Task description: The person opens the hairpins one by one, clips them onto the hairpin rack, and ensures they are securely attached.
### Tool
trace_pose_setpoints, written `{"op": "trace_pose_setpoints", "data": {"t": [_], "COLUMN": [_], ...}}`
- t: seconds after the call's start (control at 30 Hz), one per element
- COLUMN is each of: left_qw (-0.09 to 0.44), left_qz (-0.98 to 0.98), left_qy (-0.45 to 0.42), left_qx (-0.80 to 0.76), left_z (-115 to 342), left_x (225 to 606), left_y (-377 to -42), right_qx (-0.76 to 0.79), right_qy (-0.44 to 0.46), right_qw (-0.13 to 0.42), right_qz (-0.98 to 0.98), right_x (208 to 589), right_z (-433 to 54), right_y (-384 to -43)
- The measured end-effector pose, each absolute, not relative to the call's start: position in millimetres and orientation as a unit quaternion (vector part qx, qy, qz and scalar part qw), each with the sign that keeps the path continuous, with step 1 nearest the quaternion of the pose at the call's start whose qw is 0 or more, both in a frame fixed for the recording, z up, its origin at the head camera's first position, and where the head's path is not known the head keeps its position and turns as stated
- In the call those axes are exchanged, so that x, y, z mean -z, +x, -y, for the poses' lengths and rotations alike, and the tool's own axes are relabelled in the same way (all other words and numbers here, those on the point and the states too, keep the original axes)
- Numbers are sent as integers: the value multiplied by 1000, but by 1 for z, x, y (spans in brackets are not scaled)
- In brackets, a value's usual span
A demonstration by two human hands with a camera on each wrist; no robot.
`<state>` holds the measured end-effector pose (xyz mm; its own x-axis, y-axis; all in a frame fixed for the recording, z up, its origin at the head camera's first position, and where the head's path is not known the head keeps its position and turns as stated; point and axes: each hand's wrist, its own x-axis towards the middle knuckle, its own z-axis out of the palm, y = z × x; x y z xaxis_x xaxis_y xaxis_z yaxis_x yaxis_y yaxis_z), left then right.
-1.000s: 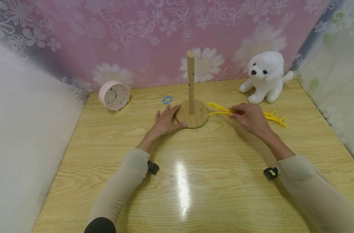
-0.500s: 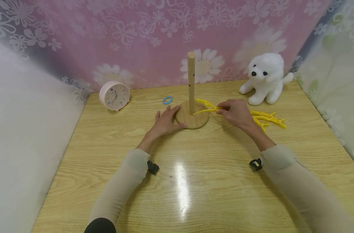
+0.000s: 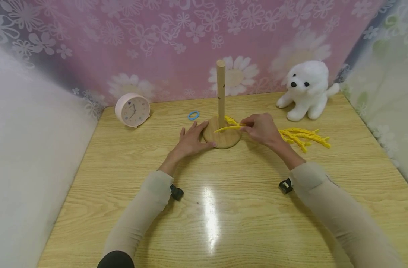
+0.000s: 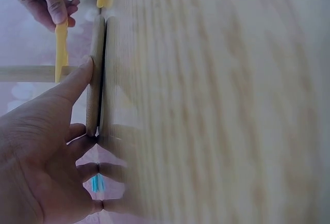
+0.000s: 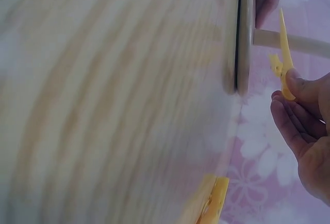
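Note:
A wooden stand has a round base [image 3: 230, 141] and an upright post [image 3: 221, 93]. My left hand [image 3: 192, 141] rests at the base's left side, thumb and index finger along its rim, the other fingers spread toward the table. In the left wrist view its thumb [image 4: 77, 82] presses against the base. My right hand [image 3: 262, 128] pinches a yellow, two-pronged plastic piece [image 3: 228, 128] between thumb and fingers. Its prongs reach left above the base, one passing in front of the post; whether it touches the post cannot be told.
More yellow branched pieces [image 3: 302, 136] lie right of the right hand. Behind the left hand is a blue ring [image 3: 193, 115]. A pink alarm clock [image 3: 133, 110] stands at the back left, a white plush dog [image 3: 307, 91] at the back right, before a flowered pink backdrop [image 3: 177, 44].
My right hand has moved left with the yellow two-pronged piece, bringing its prongs from beside the base to the post. My left hand has stayed at the base.

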<state>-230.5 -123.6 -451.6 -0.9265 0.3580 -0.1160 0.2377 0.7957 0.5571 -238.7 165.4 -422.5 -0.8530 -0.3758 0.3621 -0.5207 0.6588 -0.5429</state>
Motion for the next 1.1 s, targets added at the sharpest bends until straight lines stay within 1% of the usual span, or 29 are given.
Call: {"op": "trace_pose_setpoints", "data": {"t": [0.7,1.1], "left_qw": [113,117], "left_qz": [-943,-941], "left_qy": [153,155], "left_qx": [-273,-278], "left_z": [122,122], "left_x": [448,448], "left_y": [-228,-229], "right_qx": [-346,-346], "right_qy": [236,246], "right_qw": [79,91], "right_qz": [905,901], "right_x": [425,431], "right_z": [-152,-154], "right_y": [-243,-249]}}
